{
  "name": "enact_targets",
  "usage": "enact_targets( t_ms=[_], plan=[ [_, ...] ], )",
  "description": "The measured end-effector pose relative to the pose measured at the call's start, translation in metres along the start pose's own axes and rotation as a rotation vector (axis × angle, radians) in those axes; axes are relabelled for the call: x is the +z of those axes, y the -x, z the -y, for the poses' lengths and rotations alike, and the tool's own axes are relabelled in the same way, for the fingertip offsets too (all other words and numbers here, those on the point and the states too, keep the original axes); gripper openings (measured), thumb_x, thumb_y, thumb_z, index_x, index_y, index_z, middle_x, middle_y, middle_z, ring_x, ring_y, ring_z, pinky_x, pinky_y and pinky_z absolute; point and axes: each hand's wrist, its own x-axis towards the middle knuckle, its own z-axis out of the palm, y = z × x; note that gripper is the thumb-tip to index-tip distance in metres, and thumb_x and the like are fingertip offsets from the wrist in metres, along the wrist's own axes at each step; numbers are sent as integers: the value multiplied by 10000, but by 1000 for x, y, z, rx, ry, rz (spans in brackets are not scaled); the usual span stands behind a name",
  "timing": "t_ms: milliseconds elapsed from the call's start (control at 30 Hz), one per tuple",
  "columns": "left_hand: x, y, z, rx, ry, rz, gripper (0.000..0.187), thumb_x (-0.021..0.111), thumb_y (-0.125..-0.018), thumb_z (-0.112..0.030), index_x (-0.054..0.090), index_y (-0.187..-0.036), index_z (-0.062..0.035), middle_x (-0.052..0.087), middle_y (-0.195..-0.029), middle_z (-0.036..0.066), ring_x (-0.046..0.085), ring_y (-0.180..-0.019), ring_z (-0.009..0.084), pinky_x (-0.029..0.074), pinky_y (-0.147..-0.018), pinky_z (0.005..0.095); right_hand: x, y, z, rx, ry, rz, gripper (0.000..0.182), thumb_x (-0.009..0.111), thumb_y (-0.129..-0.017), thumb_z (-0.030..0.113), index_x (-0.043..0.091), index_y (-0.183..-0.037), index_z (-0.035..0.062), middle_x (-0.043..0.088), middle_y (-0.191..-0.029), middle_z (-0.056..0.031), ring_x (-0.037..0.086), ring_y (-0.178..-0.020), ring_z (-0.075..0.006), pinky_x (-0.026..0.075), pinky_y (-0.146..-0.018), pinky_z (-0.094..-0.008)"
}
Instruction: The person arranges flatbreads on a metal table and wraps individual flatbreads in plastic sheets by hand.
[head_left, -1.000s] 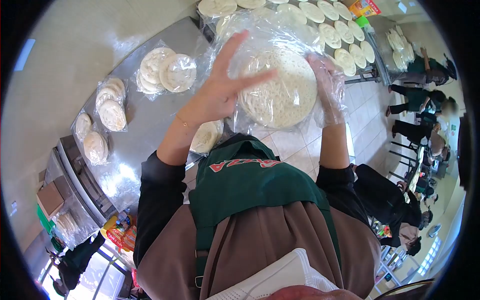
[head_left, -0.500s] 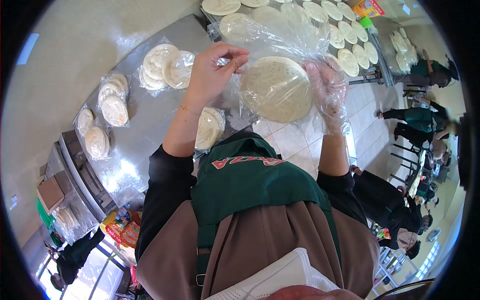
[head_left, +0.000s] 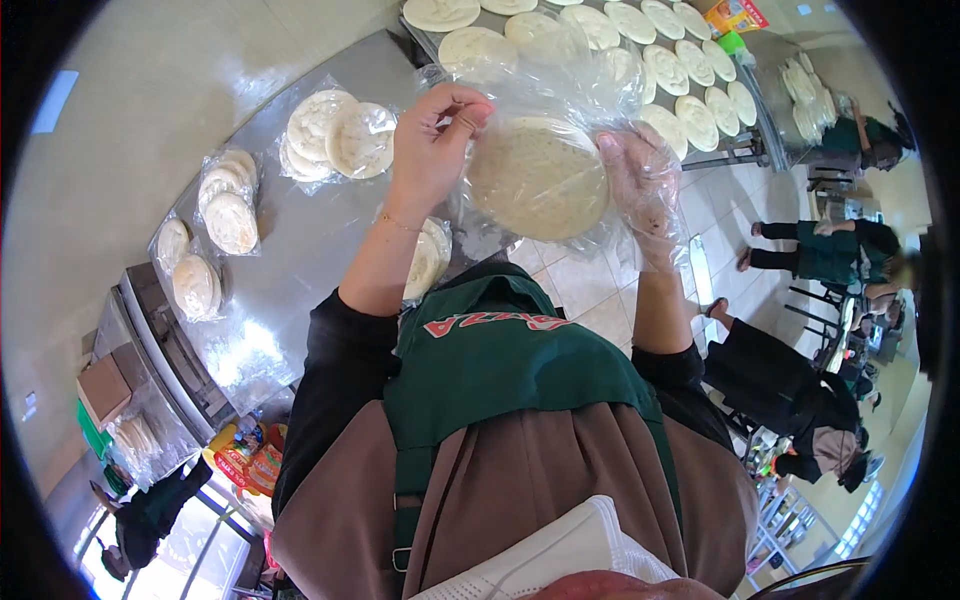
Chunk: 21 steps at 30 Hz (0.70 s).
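Note:
A round flat bread (head_left: 540, 185) hangs inside a clear plastic bag (head_left: 560, 85) in front of my apron. My left hand (head_left: 435, 140), bare, pinches the bag's left edge between thumb and fingers. On the right, my right hand (head_left: 645, 185) wears a clear plastic glove and grips the other side of the bag, close to the bread's edge. Beside my left forearm, a bagged bread (head_left: 425, 262) lies on the metal table (head_left: 290, 235), partly hidden by the arm.
Bagged bread stacks (head_left: 325, 130) lie on the metal table, with more (head_left: 230, 220) farther left. Rows of flat breads (head_left: 640, 75) cover another table ahead. A cardboard box (head_left: 103, 388) is at lower left. Several people in dark clothes are at right; one person (head_left: 150, 520) is at lower left.
Both hands have shifted slightly left with the bagged bread, and the plastic above it has changed shape. People at the right have moved.

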Motion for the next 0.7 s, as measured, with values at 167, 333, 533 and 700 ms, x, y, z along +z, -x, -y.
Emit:
enact_targets(
  t_ms=[167, 333, 533, 700],
  plan=[
    [-2, -5, 4, -34, 778, -42, 54, 552, -909, -92, 533, -937, -49, 577, -1026, 70, 583, -888, 165, 500, -788, 306, 12, 7, -12, 223, -251, -88, 95, 654, -818, 95, 667, -800, 3, 591, -747, -138, 552, -613, -254, 436, -560, -327],
    [13, -5, 17, 136, 201, -480, 174, 618, -879, -186, 504, -923, -62, 555, -982, 65, 539, -841, 140, 453, -766, 267, 16, 2, -1, 121, -95, -129, 93, 652, -818, 78, 658, -775, -4, 580, -729, -121, 541, -593, -236, 422, -545, -320],
    [26, 12, 45, -154, -244, -327, 234, 671, -844, -213, 515, -933, -63, 563, -841, 32, 493, -710, 89, 407, -620, 214, 25, 2, 15, -33, 66, -253, 69, 664, -803, 71, 654, -783, 6, 572, -709, -130, 547, -592, -261, 431, -548, -343],
    [8, 6, 55, -288, 213, -214, 176, 583, -905, -216, 514, -926, -56, 581, -773, 40, 549, -650, 113, 478, -610, 227, 29, 4, 1, 7, 98, -247, 75, 656, -811, 81, 649, -786, 10, 580, -717, -141, 561, -615, -290, 442, -566, -363]
  ],
)
